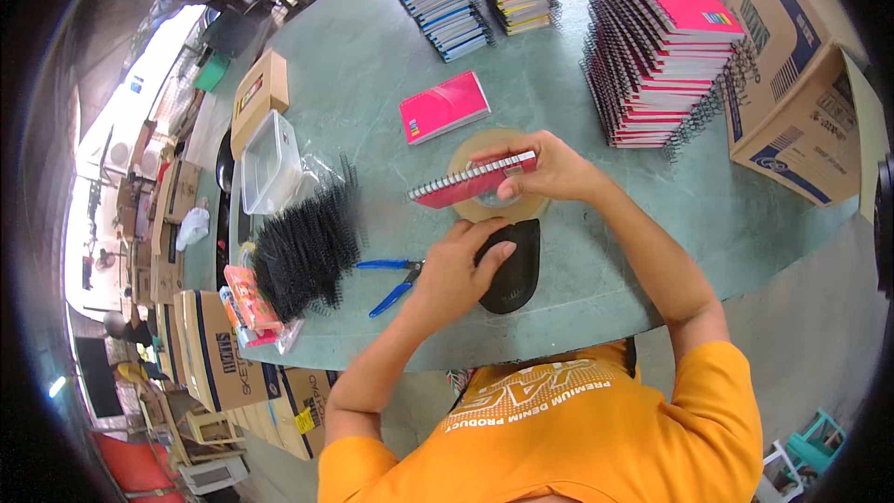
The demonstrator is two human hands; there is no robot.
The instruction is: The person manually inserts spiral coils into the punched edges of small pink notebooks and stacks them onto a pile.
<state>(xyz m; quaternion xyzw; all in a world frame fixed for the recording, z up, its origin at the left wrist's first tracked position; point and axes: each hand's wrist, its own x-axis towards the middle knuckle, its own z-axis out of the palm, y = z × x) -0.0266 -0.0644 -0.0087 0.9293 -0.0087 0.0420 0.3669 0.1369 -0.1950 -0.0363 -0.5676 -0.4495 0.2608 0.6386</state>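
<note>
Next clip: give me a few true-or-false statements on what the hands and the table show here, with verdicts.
1. The right hand holds a pink spiral notebook over a roll of tape. True.
2. The left hand grips the blue-handled pliers. False: the pliers lie on the table beside it; the hand rests on a black pouch.
3. A heap of black spiral coils lies to the person's left. True.
4. The tall stack of pink notebooks is still unbound. False: black spirals show along its edge.
</note>
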